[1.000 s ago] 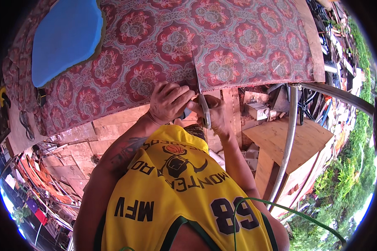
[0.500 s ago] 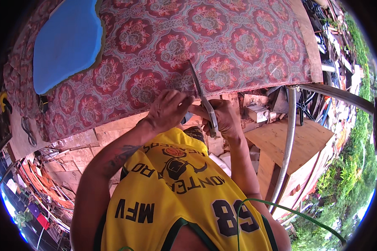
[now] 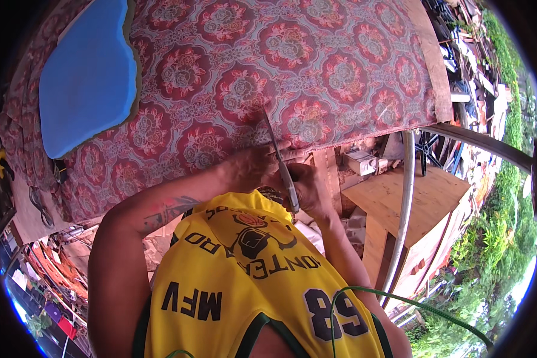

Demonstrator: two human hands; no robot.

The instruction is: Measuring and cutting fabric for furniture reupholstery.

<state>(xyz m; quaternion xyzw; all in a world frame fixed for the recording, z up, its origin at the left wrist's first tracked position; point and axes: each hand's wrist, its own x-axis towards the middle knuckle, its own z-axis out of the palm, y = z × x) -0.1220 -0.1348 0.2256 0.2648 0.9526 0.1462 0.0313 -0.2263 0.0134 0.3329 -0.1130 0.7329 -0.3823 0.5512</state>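
Red and grey floral fabric (image 3: 221,77) is spread over a table before me. Its frayed near edge runs just beyond my hands. My right hand (image 3: 307,188) is closed around the handles of scissors (image 3: 278,158), seen nearly edge-on. Their dark blade points away from me and reaches over the fabric, a little in from its edge. My left hand (image 3: 259,164) is at the fabric's edge, left of the scissors, with its fingers stretched toward the blade. The left thumb is hidden.
A blue panel with an irregular outline (image 3: 89,83) lies on the fabric at left. Another pair of scissors (image 3: 40,206) sits by the left edge. Right of me stand a metal pole (image 3: 407,203) and a wooden box (image 3: 406,203). A green cord (image 3: 420,304) crosses at lower right.
Both hands and the scissors have shifted slightly toward me in view. The left fingers have straightened out toward the blade. The right hand stays closed on the scissors.
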